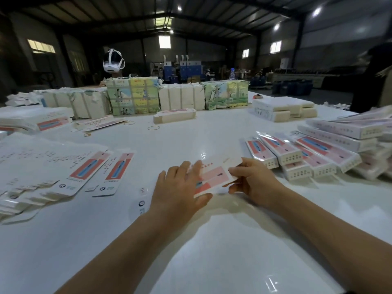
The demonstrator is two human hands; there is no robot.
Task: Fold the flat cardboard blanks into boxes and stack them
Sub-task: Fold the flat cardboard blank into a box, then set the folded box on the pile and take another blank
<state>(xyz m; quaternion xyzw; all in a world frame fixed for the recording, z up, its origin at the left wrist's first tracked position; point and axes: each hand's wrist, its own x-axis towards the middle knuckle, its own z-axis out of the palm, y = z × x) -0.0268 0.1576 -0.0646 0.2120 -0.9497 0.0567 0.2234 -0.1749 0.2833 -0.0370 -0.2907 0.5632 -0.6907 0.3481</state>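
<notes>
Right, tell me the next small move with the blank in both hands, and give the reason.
Probably fold the end flap in. The right hand pinches the far end of the blank, where a white flap sticks out, while the left hand holds the near part with thumb underneath. It looks only partly formed, unlike the finished boxes stacked to the right.

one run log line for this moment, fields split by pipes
step: folding blank | left hand: grips cardboard blank | right hand: pinches its end flap | folded boxes: stacked right | flat blanks: left
</notes>
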